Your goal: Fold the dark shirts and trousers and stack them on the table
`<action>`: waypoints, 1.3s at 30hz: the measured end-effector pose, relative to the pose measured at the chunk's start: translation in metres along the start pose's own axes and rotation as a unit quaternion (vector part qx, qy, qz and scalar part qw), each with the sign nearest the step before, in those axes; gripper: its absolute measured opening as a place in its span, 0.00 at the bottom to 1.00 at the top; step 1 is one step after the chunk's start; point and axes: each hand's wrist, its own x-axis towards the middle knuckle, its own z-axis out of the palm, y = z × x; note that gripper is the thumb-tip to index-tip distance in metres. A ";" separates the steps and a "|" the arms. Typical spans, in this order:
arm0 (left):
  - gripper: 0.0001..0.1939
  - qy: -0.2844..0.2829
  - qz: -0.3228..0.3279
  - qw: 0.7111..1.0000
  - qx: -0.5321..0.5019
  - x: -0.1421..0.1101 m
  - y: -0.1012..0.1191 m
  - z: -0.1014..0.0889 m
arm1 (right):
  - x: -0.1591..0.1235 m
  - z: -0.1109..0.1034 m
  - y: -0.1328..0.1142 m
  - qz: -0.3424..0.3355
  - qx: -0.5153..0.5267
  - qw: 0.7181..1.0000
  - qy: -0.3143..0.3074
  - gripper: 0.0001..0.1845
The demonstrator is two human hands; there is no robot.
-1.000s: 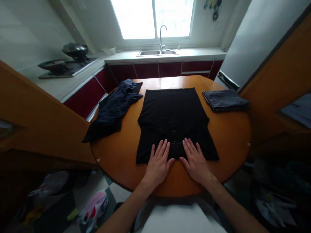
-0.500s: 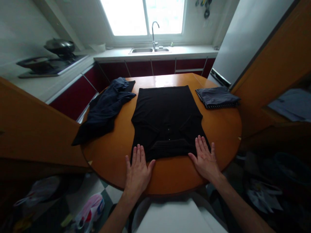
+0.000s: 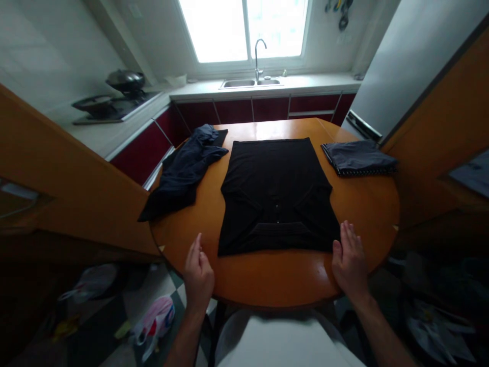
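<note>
A black shirt [image 3: 275,183] lies spread flat on the round wooden table [image 3: 275,285], its collar edge towards me and two small buttons below the collar. Left of its near corner, my left hand [image 3: 199,275] is held edge-on with the fingers stretched out, apart from the cloth and holding nothing. My right hand [image 3: 350,262] is at the shirt's right near corner, fingers straight and thumb up. Its fingertips are beside the cloth; whether they touch it I cannot tell.
A heap of dark clothes [image 3: 187,165] hangs over the table's left edge. Folded grey clothes [image 3: 359,157] are stacked at the right. Beyond are a counter with a sink [image 3: 250,83], a stove with pans [image 3: 126,81] and a fridge [image 3: 405,61]. Plastic bags [image 3: 156,323] lie on the floor.
Both hands have moved outward from the collar, over the shirt's near edge, to either side of it. They were palm-down on the cloth and now are turned more on edge.
</note>
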 end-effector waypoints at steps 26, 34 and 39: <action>0.11 -0.034 0.191 0.979 0.054 0.009 0.001 0.007 | -0.005 -0.014 0.006 0.035 0.043 0.998 0.013 0.24; 0.10 -0.154 0.213 0.964 0.045 0.028 0.059 0.040 | -0.004 -0.016 0.016 0.007 0.063 0.998 -0.026 0.13; 0.08 -0.201 0.200 0.955 0.089 0.042 0.086 0.065 | -0.005 -0.017 0.013 0.009 0.059 0.998 -0.022 0.11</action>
